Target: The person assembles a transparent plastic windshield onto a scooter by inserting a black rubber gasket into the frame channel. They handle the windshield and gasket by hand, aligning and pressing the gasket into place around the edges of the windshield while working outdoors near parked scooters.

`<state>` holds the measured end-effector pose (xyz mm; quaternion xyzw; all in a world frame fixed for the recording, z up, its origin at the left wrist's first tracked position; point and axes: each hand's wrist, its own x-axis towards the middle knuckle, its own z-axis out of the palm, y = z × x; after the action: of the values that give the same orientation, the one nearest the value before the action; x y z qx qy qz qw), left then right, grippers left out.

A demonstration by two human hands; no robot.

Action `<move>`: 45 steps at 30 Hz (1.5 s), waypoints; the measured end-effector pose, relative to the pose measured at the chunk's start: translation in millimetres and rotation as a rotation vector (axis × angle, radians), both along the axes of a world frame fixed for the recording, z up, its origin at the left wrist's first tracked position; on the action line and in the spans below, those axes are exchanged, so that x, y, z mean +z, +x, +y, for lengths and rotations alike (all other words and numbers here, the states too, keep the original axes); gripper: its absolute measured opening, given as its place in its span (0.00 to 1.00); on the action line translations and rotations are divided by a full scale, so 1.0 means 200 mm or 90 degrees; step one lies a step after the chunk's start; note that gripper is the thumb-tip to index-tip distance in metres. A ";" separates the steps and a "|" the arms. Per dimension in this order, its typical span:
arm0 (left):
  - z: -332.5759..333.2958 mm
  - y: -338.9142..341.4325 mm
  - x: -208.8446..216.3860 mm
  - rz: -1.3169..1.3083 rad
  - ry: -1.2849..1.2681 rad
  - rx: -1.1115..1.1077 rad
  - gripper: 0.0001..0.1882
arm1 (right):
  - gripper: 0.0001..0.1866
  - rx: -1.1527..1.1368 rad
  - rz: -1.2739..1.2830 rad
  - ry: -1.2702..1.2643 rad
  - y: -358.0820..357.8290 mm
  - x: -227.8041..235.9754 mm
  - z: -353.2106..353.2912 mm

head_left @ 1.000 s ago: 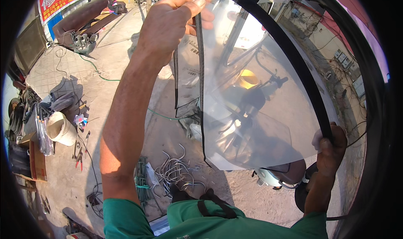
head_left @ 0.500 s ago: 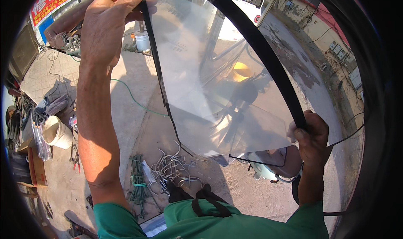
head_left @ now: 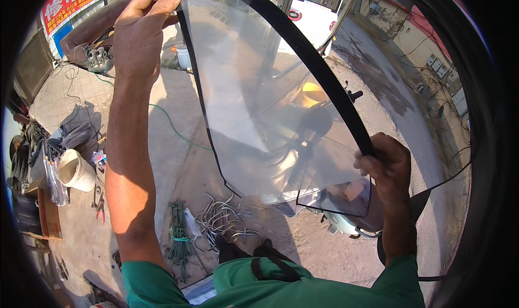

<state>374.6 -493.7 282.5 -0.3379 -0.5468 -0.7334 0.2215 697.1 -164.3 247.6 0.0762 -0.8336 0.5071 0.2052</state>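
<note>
Left hand (head_left: 142,37) pinching clear sheet (head_left: 238,92) by black edge (head_left: 203,104); right hand (head_left: 387,165) gripping lower end of its black band (head_left: 320,66). Sheet hanging between hands. Compared with second ago, left hand reaching farther left, right hand riding higher and farther inward, sheet spreading wider. Yellow bucket (head_left: 312,94) showing through sheet, up-left of right hand; bent rods (head_left: 220,217) lying below, between hands.

plastic sheet (head_left: 238,97): seen clear, milky-hazed
curved edge strip (head_left: 308,47): coloured plain black
shirt sleeve (head_left: 147,286): dyed solid green
signboard (head_left: 70,11): backed red, lettered white, yellow
bundled rods (head_left: 178,224): coloured dark green, tied lighter green
</note>
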 end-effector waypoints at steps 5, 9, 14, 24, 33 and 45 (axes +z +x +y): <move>0.02 0.03 0.01 0.027 0.000 0.021 0.12 | 0.16 -0.007 0.014 0.011 0.02 -0.03 -0.01; 0.02 0.07 0.03 0.018 -0.023 0.024 0.11 | 0.15 -0.007 0.009 0.002 0.01 -0.03 -0.02; 0.00 0.07 0.02 0.004 -0.022 0.001 0.11 | 0.14 0.000 -0.008 -0.031 0.02 -0.05 -0.01; 0.00 0.20 -0.06 -0.024 0.033 0.020 0.10 | 0.13 -0.012 -0.023 0.009 0.03 -0.05 0.04; -0.05 0.41 -0.17 -0.081 0.105 -0.115 0.08 | 0.12 -0.096 -0.056 -0.016 0.00 -0.11 0.22; -0.16 0.84 -0.30 0.073 0.085 -0.193 0.14 | 0.12 -0.066 -0.063 -0.038 -0.24 -0.15 0.30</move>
<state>543.1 -526.2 222.6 -0.4419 -0.4260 -0.7728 0.1615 648.2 -103.7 217.1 0.0019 -0.8300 0.5237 0.1916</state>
